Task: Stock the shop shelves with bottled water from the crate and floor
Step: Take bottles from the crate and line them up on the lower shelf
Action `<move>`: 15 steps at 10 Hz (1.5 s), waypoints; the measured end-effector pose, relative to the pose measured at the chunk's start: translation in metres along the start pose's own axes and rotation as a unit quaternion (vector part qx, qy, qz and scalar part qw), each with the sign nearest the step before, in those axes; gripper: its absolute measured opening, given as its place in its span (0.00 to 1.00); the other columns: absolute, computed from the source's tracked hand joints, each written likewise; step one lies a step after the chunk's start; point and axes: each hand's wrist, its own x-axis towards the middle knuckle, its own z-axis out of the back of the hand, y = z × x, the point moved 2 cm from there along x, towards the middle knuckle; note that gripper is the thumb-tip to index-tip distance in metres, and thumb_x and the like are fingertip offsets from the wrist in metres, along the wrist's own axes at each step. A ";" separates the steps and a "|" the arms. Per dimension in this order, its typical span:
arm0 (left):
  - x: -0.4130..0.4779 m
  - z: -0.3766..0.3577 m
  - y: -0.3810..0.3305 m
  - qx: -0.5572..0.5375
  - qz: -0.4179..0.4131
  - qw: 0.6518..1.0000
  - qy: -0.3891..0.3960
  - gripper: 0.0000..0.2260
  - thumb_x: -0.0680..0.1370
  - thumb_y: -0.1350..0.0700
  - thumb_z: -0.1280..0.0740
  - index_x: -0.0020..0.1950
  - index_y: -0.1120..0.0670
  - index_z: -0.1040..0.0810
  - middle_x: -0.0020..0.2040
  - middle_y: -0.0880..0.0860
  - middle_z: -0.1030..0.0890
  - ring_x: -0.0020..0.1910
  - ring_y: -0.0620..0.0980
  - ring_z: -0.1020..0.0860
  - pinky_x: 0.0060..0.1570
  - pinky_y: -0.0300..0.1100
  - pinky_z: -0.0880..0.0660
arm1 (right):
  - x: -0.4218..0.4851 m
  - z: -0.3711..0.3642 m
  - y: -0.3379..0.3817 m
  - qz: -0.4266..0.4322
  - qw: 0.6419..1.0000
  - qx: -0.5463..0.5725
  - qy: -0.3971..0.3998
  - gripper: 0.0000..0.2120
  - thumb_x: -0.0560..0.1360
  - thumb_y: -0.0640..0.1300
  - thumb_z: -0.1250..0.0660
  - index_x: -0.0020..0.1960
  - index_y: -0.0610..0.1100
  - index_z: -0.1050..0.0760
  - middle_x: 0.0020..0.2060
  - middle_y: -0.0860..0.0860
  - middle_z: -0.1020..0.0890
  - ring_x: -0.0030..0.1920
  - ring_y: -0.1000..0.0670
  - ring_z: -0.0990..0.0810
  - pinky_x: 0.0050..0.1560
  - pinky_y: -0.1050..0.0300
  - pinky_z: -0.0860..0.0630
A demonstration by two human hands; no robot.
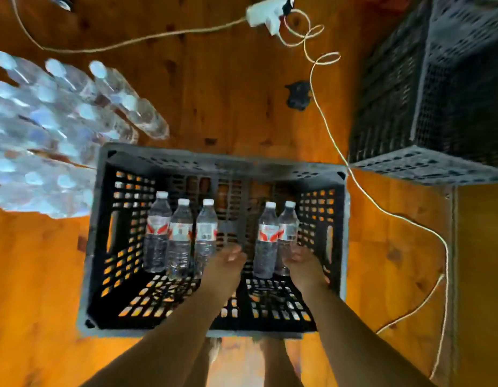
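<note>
— So, where is the water?

— 5 clear plastic water bottles with white caps and red-and-white labels stand upright inside an open black plastic lattice crate, along its far wall. 3 stand together on the left, 2 on the right, with a gap between the groups. The crate sits on an orange-brown wooden floor.

— And the hands?

— Both reach down into the crate. The left hand is at the gap, just beside the 3rd bottle; its fingers look loosely curled and released, holding nothing. The right hand is at the base of the rightmost bottle; its fingers overlap the bottle, but the blur is too strong, so I cannot tell whether they grasp it.

— What else lies around?

— A shrink-wrapped pack of clear bottles with pale caps lies on the floor just beside the crate's far left corner. Dark perforated plastic crates are stacked on the right. A white power strip lies at the far edge, and a pale looping cord runs from it past the crate's right side.
</note>
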 end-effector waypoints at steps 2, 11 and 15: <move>0.117 -0.057 0.070 0.012 0.026 1.000 -0.002 0.06 0.81 0.59 0.42 0.55 0.53 0.28 0.41 0.48 0.28 0.39 0.43 0.30 0.39 0.36 0.33 | 0.135 -0.056 -0.076 -0.056 0.997 0.043 0.037 0.10 0.76 0.37 0.38 0.56 0.41 0.25 0.46 0.48 0.24 0.44 0.49 0.25 0.51 0.53 0.24; 0.051 -0.045 0.031 -0.139 -0.058 0.987 -0.054 0.08 0.76 0.64 0.34 0.50 0.52 0.27 0.52 0.53 0.20 0.52 0.53 0.23 0.59 0.49 0.27 | 0.021 -0.047 -0.023 0.137 0.990 0.027 -0.012 0.31 0.70 0.32 0.31 0.70 0.47 0.33 0.61 0.50 0.22 0.60 0.53 0.23 0.63 0.54 0.26; -0.242 0.071 -0.106 -0.212 -0.281 0.926 -0.134 0.09 0.70 0.50 0.32 0.45 0.48 0.31 0.45 0.51 0.24 0.47 0.53 0.25 0.52 0.55 0.26 | -0.268 0.030 0.154 0.373 0.928 -0.015 0.010 0.25 0.70 0.29 0.33 0.63 0.46 0.29 0.52 0.51 0.20 0.56 0.50 0.22 0.59 0.45 0.25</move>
